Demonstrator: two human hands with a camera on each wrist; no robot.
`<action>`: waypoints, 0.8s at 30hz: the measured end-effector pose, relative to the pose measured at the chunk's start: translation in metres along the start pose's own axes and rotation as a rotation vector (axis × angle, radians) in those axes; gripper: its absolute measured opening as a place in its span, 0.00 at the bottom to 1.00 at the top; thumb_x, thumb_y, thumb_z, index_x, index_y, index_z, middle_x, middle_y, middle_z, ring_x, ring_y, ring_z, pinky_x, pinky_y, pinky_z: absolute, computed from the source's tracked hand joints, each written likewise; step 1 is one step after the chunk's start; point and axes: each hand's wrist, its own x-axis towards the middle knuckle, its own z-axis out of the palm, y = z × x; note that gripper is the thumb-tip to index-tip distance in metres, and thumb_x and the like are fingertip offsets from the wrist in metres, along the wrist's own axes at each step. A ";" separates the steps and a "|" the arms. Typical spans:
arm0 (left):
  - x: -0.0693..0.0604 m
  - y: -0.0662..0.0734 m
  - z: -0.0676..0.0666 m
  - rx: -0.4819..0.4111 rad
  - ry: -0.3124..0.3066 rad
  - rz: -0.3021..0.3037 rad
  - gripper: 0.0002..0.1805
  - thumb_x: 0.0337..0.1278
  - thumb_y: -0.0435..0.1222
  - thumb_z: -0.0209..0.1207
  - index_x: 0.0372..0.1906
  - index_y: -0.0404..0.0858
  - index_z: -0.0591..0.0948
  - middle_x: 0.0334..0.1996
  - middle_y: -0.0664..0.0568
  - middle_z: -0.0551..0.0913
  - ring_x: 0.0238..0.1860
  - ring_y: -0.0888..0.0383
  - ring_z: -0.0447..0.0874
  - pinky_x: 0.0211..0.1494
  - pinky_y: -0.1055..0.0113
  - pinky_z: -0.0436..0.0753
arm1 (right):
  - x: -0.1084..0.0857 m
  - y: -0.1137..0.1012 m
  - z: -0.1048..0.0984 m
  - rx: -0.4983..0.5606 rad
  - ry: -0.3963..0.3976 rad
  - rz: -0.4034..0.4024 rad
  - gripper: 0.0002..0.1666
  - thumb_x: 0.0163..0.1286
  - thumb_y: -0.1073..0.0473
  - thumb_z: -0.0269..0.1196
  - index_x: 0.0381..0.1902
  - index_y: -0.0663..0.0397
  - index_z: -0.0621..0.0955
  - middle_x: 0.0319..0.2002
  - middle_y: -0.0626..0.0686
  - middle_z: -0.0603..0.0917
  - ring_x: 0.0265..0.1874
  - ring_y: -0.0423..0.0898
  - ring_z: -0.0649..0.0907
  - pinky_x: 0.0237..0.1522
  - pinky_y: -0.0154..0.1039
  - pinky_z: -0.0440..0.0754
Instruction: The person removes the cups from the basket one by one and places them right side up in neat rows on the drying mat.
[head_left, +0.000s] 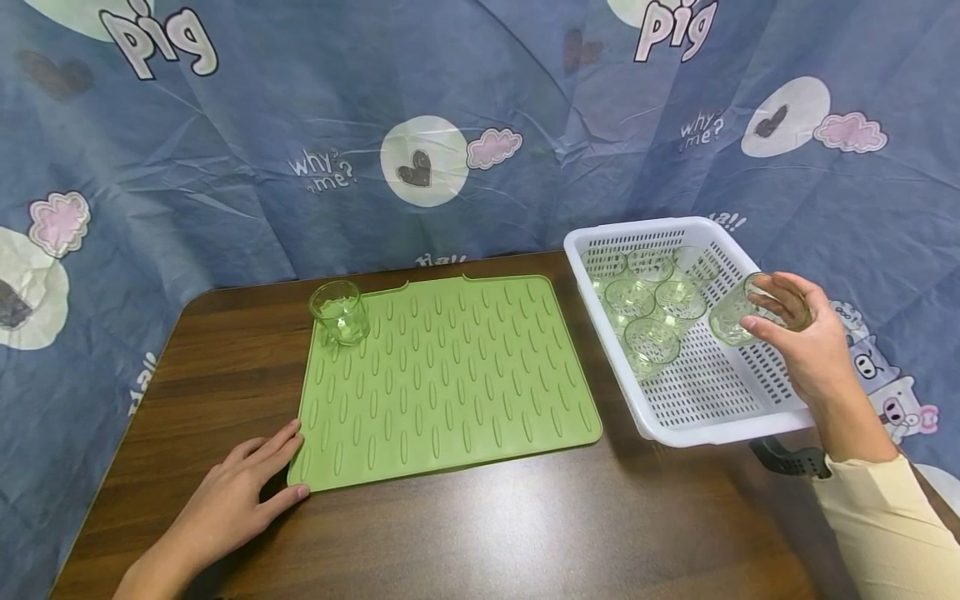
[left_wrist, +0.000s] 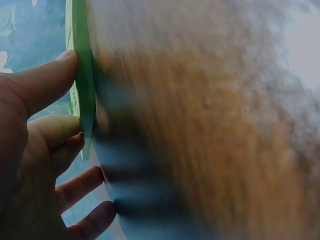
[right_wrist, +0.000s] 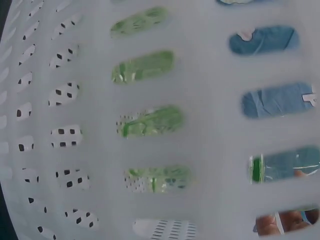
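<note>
My right hand [head_left: 813,337] grips a clear greenish drinking glass [head_left: 727,321], tilted over the right part of the white plastic basket [head_left: 731,435]. Several more glasses [head_left: 651,343] stand in the basket's left and back part. The left hand [head_left: 240,492] rests at the near left corner of the green ribbed mat [head_left: 442,392], fingers fairly straight and touching its edge. On the mat's far left corner stands one glass [head_left: 341,312]. Slots of the basket wall [right_wrist: 210,120] fill the right wrist view; fingertips show through one at the lower right.
Mat and basket lie side by side on a dark wooden table [head_left: 480,533]. A blue printed cloth [head_left: 315,108] hangs behind the table. Under the right forearm there is a dark strap-like thing [head_left: 783,458] beside the basket.
</note>
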 end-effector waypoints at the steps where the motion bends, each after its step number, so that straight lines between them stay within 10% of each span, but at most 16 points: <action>1: 0.000 0.000 0.000 0.001 -0.002 -0.001 0.40 0.59 0.56 0.63 0.71 0.38 0.71 0.75 0.48 0.66 0.64 0.38 0.71 0.50 0.35 0.75 | 0.000 0.000 0.000 -0.003 0.001 0.003 0.35 0.60 0.86 0.57 0.61 0.56 0.70 0.54 0.45 0.84 0.52 0.37 0.83 0.46 0.23 0.81; 7: 0.000 0.000 0.001 0.001 -0.017 -0.012 0.41 0.59 0.56 0.63 0.71 0.38 0.71 0.75 0.48 0.66 0.64 0.38 0.70 0.50 0.35 0.75 | 0.001 -0.001 0.000 -0.041 0.003 0.035 0.36 0.60 0.85 0.58 0.61 0.53 0.70 0.53 0.43 0.85 0.52 0.35 0.84 0.46 0.22 0.81; 17: 0.000 0.001 0.002 -0.009 -0.026 -0.015 0.41 0.60 0.57 0.62 0.72 0.39 0.70 0.76 0.48 0.65 0.65 0.37 0.70 0.50 0.34 0.74 | 0.003 -0.020 0.002 -0.416 -0.005 0.099 0.39 0.60 0.76 0.67 0.64 0.42 0.69 0.52 0.33 0.82 0.50 0.26 0.81 0.45 0.15 0.76; 24: 0.000 0.000 0.000 -0.001 -0.012 -0.012 0.41 0.59 0.57 0.63 0.72 0.39 0.70 0.76 0.49 0.65 0.64 0.39 0.70 0.50 0.35 0.75 | 0.000 -0.030 0.002 -0.295 -0.016 0.073 0.38 0.58 0.80 0.65 0.63 0.47 0.71 0.52 0.37 0.84 0.49 0.28 0.83 0.43 0.17 0.78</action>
